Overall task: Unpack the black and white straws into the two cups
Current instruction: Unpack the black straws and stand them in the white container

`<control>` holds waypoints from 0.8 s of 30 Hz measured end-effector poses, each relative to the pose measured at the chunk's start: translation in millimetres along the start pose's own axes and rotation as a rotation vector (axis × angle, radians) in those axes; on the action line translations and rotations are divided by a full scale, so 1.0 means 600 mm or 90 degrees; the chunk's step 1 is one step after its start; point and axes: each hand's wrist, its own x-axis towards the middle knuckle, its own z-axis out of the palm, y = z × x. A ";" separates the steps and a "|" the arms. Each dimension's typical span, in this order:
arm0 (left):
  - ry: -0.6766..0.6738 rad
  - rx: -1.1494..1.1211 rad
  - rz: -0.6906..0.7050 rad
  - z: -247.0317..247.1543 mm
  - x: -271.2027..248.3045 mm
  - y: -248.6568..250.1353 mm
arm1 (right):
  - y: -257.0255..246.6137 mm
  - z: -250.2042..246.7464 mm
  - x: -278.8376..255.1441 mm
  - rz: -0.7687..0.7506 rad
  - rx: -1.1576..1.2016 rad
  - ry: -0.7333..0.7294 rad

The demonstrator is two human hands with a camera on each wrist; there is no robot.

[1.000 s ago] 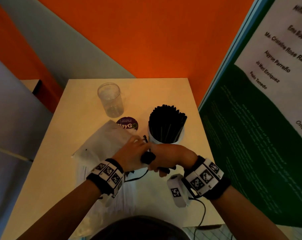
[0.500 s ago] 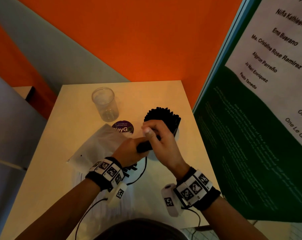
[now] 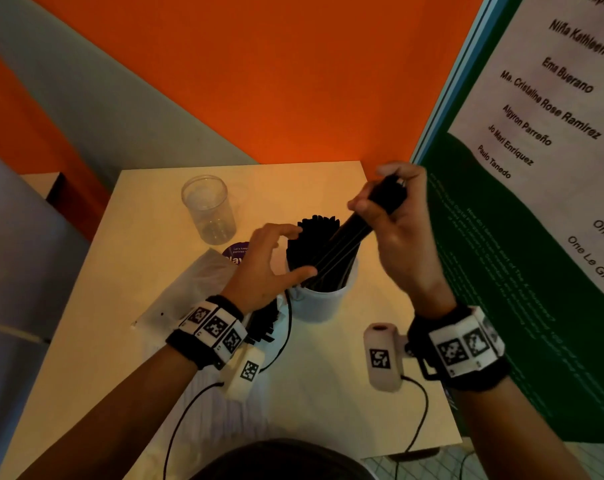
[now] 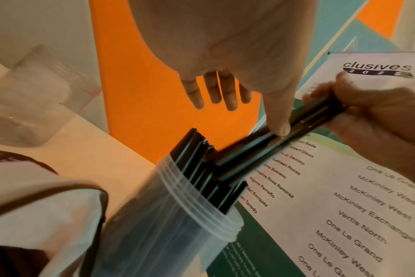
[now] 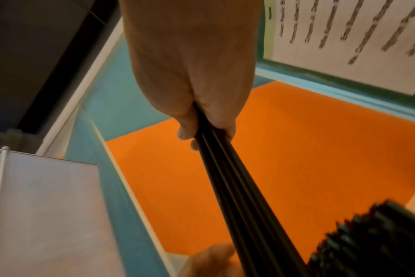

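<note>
Right hand point(image 3: 394, 220): grips a bundle of black straws point(image 3: 349, 237), slanted into the cup point(image 3: 323, 299).
Left hand point(image 3: 269, 268): fingers spread, thumb touching the bundle.

Two cups: one clear empty cup point(image 3: 208, 209) left and behind the straw-filled cup point(image 3: 319, 299), which is packed with black straws point(image 3: 314, 244), too many to count. One small bundle of black straws point(image 3: 369, 216) leaning into the filled cup, about four visible in the right wrist view. One plastic bag point(image 3: 193, 289) left of the filled cup. One round purple sticker point(image 3: 236, 252) between cups. Two hands, one worktop point(image 3: 148, 244).
</note>
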 end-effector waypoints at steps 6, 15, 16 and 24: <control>0.022 0.094 -0.014 -0.007 -0.010 -0.062 | 0.059 -0.026 -0.003 0.033 -0.142 0.022; -0.039 0.204 -0.031 -0.014 -0.046 -0.103 | 0.185 -0.007 -0.067 0.059 -0.416 0.046; -0.050 0.207 -0.041 -0.017 -0.048 -0.105 | 0.193 -0.006 -0.072 0.051 -0.458 0.037; -0.143 0.268 -0.127 -0.034 -0.061 -0.128 | 0.183 0.010 -0.095 0.068 -0.564 -0.062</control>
